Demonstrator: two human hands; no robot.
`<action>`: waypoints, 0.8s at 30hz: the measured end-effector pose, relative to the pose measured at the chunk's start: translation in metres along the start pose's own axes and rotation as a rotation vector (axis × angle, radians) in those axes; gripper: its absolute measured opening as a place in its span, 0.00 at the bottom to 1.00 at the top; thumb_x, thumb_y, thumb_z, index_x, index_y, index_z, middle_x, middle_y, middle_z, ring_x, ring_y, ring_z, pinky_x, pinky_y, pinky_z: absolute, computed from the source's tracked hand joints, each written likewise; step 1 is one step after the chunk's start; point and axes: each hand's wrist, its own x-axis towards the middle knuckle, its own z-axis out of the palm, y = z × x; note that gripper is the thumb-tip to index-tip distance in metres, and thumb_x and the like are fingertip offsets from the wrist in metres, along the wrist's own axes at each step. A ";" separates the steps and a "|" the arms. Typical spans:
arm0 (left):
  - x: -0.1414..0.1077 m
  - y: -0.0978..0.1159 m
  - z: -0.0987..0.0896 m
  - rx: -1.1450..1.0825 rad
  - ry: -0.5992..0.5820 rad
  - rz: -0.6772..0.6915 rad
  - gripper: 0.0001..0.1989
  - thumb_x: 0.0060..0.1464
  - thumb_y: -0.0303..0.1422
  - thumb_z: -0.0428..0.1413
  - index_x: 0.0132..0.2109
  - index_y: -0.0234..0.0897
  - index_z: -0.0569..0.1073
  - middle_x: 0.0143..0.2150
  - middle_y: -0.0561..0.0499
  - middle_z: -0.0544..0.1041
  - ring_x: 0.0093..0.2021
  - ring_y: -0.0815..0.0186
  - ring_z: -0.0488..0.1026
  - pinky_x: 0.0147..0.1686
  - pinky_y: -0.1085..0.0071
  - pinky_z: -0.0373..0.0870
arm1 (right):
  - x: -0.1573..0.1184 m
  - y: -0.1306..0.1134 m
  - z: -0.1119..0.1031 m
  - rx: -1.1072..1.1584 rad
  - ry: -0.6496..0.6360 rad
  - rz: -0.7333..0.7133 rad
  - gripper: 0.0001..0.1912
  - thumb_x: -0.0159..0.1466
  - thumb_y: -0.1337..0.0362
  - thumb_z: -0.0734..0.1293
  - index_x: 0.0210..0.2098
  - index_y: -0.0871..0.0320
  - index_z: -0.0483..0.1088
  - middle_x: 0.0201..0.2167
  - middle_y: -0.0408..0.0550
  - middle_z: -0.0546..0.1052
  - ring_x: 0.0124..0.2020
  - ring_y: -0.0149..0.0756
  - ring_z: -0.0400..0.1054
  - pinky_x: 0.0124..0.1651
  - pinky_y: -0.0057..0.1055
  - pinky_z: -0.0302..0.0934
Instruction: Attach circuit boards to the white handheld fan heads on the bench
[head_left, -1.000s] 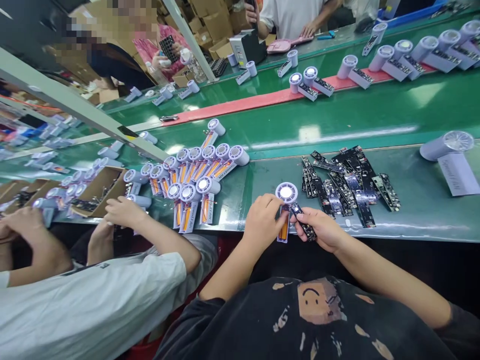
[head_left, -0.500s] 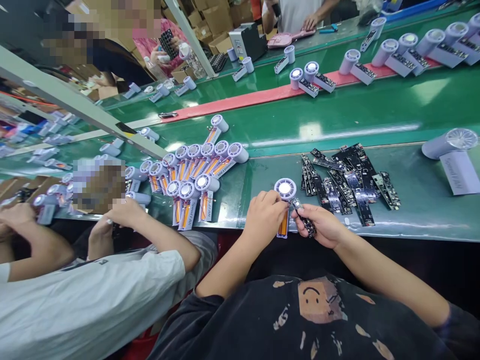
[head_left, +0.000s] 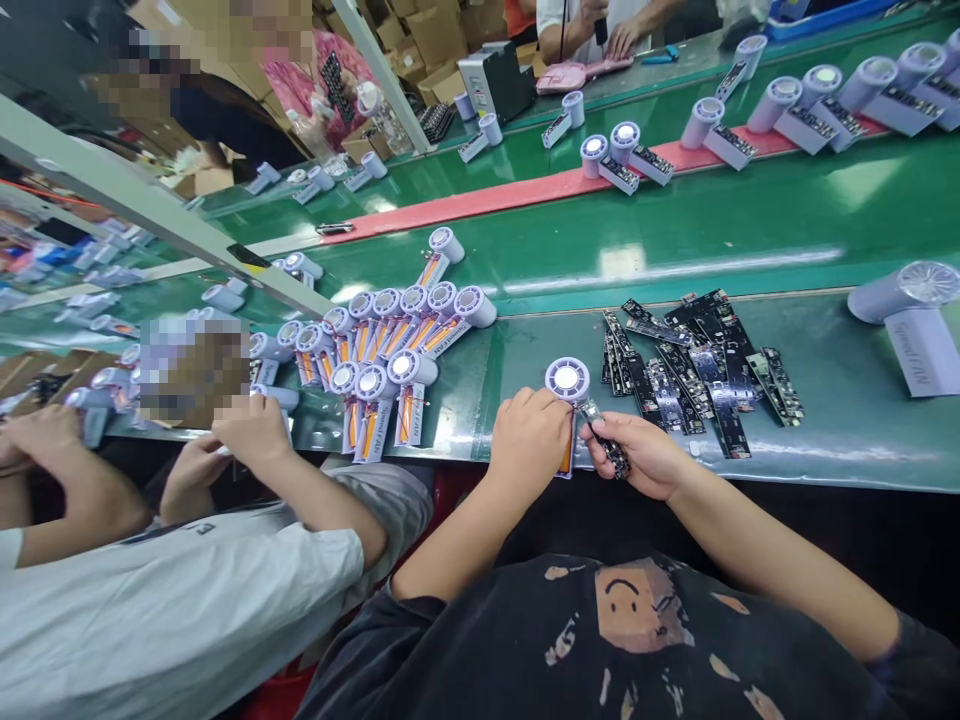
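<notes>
A lavender handheld fan point(head_left: 568, 378) lies at the bench's near edge, its round head facing up and an orange strip showing in its opened handle. My left hand point(head_left: 529, 442) is closed over the fan's handle just below the head; its fingertips are partly hidden. Between the thumb and fingers of my right hand point(head_left: 643, 455) is a narrow black circuit board point(head_left: 613, 452), held tilted beside the handle with its upper end close to the fan's neck. A loose pile of similar circuit boards point(head_left: 705, 365) lies just beyond my right hand.
Several fans with orange strips point(head_left: 401, 310) stand clustered to the left. A wrapped fan point(head_left: 922, 340) stands far right. Beyond, a green conveyor point(head_left: 675, 235) with a red stripe point(head_left: 480, 200) carries more fans. A co-worker's hands point(head_left: 251, 435) work at the left; other people stand across the line.
My hands keep nearly the same grip, with the fan and board shifted very slightly. The co-worker's hands on the left have moved a little, and a person across has shifted a hand.
</notes>
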 end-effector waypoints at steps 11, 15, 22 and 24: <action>0.006 -0.001 -0.005 -0.005 -0.044 0.041 0.09 0.63 0.29 0.54 0.36 0.37 0.79 0.36 0.45 0.80 0.41 0.57 0.74 0.40 0.61 0.67 | 0.004 -0.002 -0.002 0.011 -0.013 0.030 0.18 0.52 0.55 0.77 0.30 0.61 0.71 0.17 0.39 0.69 0.17 0.25 0.60 0.21 0.24 0.53; 0.014 -0.014 -0.007 -0.102 0.054 0.101 0.24 0.57 0.27 0.58 0.61 0.42 0.71 0.64 0.42 0.71 0.64 0.48 0.66 0.62 0.50 0.62 | 0.004 -0.002 -0.001 0.010 -0.013 0.034 0.16 0.52 0.56 0.77 0.30 0.61 0.72 0.17 0.40 0.68 0.17 0.25 0.59 0.21 0.23 0.53; 0.047 -0.039 0.008 -0.619 -0.248 0.167 0.37 0.46 0.22 0.55 0.66 0.38 0.65 0.68 0.40 0.63 0.70 0.54 0.60 0.70 0.56 0.57 | 0.003 -0.004 0.000 -0.005 0.018 0.034 0.14 0.55 0.58 0.75 0.30 0.61 0.72 0.17 0.40 0.68 0.18 0.24 0.59 0.21 0.23 0.52; 0.051 -0.041 0.012 -0.659 -0.234 0.125 0.37 0.43 0.22 0.56 0.64 0.39 0.67 0.65 0.41 0.65 0.68 0.54 0.62 0.70 0.56 0.57 | 0.003 -0.005 0.000 -0.012 0.026 0.038 0.14 0.54 0.58 0.76 0.30 0.61 0.71 0.17 0.40 0.67 0.17 0.24 0.58 0.21 0.23 0.52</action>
